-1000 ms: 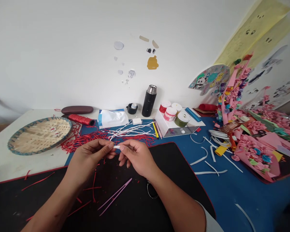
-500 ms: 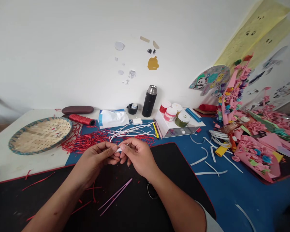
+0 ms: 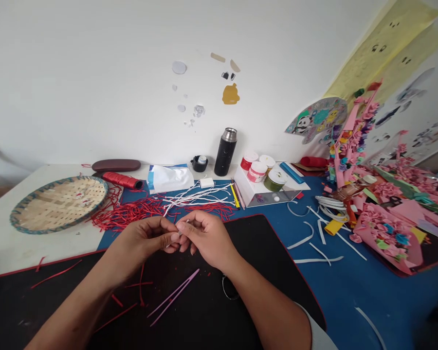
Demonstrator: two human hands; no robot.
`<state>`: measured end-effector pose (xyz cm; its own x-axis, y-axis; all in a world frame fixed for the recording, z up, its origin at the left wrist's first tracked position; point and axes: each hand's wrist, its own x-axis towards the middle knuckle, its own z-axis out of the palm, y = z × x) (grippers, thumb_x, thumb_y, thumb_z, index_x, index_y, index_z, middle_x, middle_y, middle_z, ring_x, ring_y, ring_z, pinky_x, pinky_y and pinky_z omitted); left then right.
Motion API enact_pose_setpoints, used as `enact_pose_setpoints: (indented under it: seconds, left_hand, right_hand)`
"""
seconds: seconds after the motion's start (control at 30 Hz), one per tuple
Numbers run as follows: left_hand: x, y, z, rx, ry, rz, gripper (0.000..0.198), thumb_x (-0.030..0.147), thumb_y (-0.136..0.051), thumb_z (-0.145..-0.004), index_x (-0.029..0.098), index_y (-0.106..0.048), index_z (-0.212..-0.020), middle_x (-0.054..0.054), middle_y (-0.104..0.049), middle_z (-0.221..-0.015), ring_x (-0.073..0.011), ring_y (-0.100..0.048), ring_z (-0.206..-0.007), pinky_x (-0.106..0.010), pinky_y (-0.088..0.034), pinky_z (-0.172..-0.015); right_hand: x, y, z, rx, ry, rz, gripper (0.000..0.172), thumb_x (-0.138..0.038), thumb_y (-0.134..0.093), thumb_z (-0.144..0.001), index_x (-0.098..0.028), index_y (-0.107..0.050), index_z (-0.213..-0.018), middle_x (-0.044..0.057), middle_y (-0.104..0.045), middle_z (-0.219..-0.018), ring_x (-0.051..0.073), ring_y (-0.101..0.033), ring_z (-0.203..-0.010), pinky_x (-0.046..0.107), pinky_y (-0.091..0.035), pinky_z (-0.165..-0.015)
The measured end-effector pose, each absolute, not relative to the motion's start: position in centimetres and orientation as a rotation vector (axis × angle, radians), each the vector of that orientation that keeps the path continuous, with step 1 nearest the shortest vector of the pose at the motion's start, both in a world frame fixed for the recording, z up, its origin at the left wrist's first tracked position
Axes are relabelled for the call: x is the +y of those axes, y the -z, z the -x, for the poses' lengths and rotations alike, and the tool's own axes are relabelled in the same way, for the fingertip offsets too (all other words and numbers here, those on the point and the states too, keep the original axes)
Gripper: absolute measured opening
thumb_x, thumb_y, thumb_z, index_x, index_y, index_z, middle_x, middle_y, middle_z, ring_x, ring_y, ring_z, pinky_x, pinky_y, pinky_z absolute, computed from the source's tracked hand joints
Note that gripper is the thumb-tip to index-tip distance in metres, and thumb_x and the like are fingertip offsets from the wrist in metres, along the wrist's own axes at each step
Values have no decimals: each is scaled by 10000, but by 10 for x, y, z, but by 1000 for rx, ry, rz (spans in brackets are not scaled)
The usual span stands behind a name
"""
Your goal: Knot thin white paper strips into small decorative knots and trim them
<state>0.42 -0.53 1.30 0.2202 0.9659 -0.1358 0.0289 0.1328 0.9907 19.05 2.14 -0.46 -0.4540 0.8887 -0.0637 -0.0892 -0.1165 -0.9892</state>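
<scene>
My left hand [image 3: 151, 238] and my right hand [image 3: 204, 238] meet above the far part of the black mat [image 3: 263, 272]. Fingertips of both are pinched around a small white strip [image 3: 180, 233], mostly hidden by the fingers; whether it is paper or cord I cannot make out. Below them on the mat lie pink tweezers [image 3: 175, 296], their tips pointing away to the right. Bits of red cord [image 3: 142, 287] are scattered near my left forearm. Just beyond my hands sit a pile of red cords [image 3: 135, 214] and a bundle of white cords [image 3: 197, 198].
A woven basket [image 3: 58, 206] stands at left beside a red thread spool [image 3: 123, 180]. Along the wall are a black flask [image 3: 225, 151] and paint jars [image 3: 275, 179] on a white box [image 3: 255, 198]. White strips [image 3: 317, 261] and pink paper flowers [image 3: 383, 233] lie at right.
My fingers have shifted around the white strip, and less of it shows now. My left wrist has turned slightly and its forearm moved a little left. The tweezers lie where they were.
</scene>
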Motion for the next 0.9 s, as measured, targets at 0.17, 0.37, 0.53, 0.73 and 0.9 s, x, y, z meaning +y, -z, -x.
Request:
enact_pose_setpoints:
  seconds: [0.17, 0.37, 0.53, 0.73, 0.9]
  left_hand:
    - [-4, -9, -6, 1118, -1033, -1124, 269, 457, -927, -763, 213, -818, -792, -41, -797, -751, -194, -726, -707, -280, -574, -670]
    - [-5, -6, -8, 1087, -1090, -1004, 319, 458, -975, -703, 197, -818, -801, -28, -778, -717, -177, -715, -675, -262, -565, -645]
    - [-7, -6, -10, 1070, -1056, -974, 309, 465, -952, -737, 191, -815, -782, -38, -770, -727, -178, -708, -691, -262, -571, -649]
    - [-5, -15, -5, 1158, -1040, -928, 387, 543, -965, -669, 200, -807, -753, -45, -773, -758, -196, -719, -708, -293, -620, -680]
    - [-6, -20, 0, 1143, -939, -1089, 359, 513, -953, -688, 211, -844, -847, -70, -806, -818, -225, -747, -741, -314, -628, -684]
  right_hand:
    - [22, 3, -191, -1381, -1671, 918, 357, -519, -723, -914, -184, -671, -1026, -21, -673, -690, 128, -672, -548, 194, -421, -444]
    - [24, 3, -192, -1385, -1659, 913, 395, -554, -725, -914, -190, -663, -1052, -25, -669, -721, 126, -671, -551, 200, -431, -447]
    - [24, 4, -192, -1391, -1667, 919, 376, -558, -732, -907, -192, -648, -918, -31, -651, -658, 127, -659, -547, 200, -442, -452]
    - [24, 4, -192, -1372, -1691, 920, 399, -583, -741, -897, -196, -646, -922, -29, -656, -667, 130, -663, -543, 203, -439, -448]
    - [24, 4, -192, -1363, -1682, 927, 409, -590, -748, -885, -197, -641, -922, -30, -655, -656, 134, -659, -536, 204, -434, -442]
